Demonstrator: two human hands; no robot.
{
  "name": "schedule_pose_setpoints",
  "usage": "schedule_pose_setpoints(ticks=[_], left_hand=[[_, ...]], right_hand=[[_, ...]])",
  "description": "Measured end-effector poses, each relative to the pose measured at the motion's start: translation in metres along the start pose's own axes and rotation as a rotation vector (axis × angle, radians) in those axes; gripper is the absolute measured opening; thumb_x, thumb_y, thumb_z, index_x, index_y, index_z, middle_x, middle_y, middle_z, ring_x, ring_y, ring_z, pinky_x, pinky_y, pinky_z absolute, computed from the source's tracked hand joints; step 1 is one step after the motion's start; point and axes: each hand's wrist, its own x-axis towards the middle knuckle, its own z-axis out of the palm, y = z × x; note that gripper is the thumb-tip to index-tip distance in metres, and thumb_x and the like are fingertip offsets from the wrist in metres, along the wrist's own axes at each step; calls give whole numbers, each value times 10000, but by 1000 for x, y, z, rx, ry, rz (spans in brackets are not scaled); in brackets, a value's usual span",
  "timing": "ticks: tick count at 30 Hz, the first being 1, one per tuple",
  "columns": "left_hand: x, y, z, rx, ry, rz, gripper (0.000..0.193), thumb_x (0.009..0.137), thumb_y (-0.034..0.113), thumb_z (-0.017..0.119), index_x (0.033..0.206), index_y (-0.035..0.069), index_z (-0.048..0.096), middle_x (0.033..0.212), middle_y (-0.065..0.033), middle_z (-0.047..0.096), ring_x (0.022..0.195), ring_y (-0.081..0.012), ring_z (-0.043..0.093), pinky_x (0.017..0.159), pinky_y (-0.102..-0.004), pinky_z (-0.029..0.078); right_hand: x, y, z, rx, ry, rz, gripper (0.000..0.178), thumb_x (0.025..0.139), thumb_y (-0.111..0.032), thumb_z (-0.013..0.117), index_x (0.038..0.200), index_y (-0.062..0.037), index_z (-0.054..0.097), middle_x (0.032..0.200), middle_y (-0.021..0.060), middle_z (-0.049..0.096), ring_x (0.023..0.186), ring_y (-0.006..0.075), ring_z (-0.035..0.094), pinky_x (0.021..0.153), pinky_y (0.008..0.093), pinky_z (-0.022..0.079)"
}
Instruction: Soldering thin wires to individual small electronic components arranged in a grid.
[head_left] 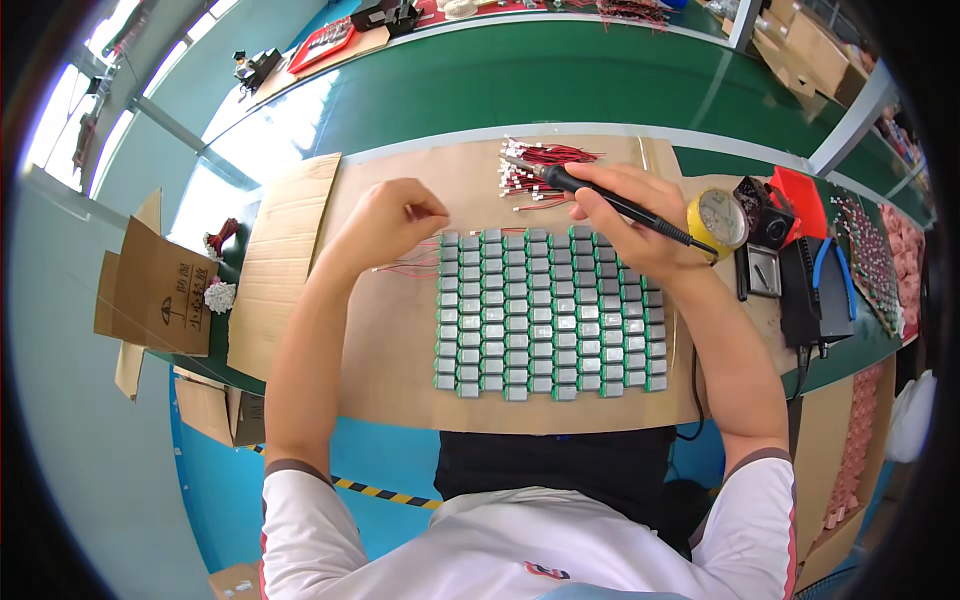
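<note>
My right hand (640,218) grips a soldering iron (562,178) with a black handle. Its metal tip points up and left, in front of a pile of red and black wire leads (545,155) with white connectors. Closed at the fingertips, my left hand (400,218) hovers by the upper left corner of a block of grey battery packs (540,320) with green edges, laid in staggered columns. What its fingers pinch, if anything, is hidden. Thin red wires (415,262) run out from the packs just below that hand.
Brown cardboard (385,370) covers the green bench under the packs. On the right stand a yellow tape roll (718,220), a black soldering station (815,300), a small metal tray (764,270) and a red holder (797,205). An open carton (165,285) sits left.
</note>
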Motion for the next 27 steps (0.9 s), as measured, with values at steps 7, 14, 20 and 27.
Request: schedule_pose_setpoints(ticks=[7, 14, 20, 27], left_hand=[[37, 13, 16, 106, -287, -19, 113, 832, 84, 794, 919, 12, 800, 867, -96, 766, 778, -186, 700, 743, -329, 563], [42, 16, 22, 153, -317, -44, 139, 793, 106, 777, 886, 3, 786, 836, -105, 766, 778, -187, 716, 735, -336, 573], [45, 16, 23, 170, -327, -38, 124, 753, 112, 724, 813, 10, 764, 749, -121, 737, 721, -216, 711, 728, -350, 575], [34, 11, 17, 59, -172, -135, 140, 760, 126, 736, 822, 3, 760, 733, -116, 726, 686, -203, 692, 698, -333, 571]], right_hand=[[1, 1, -4, -34, 22, -66, 275, 922, -51, 746, 1188, 17, 735, 956, 164, 733, 791, 225, 693, 700, 309, 547], [2, 4, -5, -78, 40, -150, 277, 913, -50, 750, 1182, 13, 732, 941, 162, 732, 796, 255, 695, 713, 340, 552], [-1, 6, -4, -83, 25, -97, 279, 915, -55, 748, 1185, 12, 730, 951, 163, 732, 799, 253, 694, 711, 335, 551], [-1, 2, 2, -109, 49, -83, 269, 946, -76, 741, 1199, 15, 728, 995, 160, 742, 840, 224, 714, 726, 309, 565]])
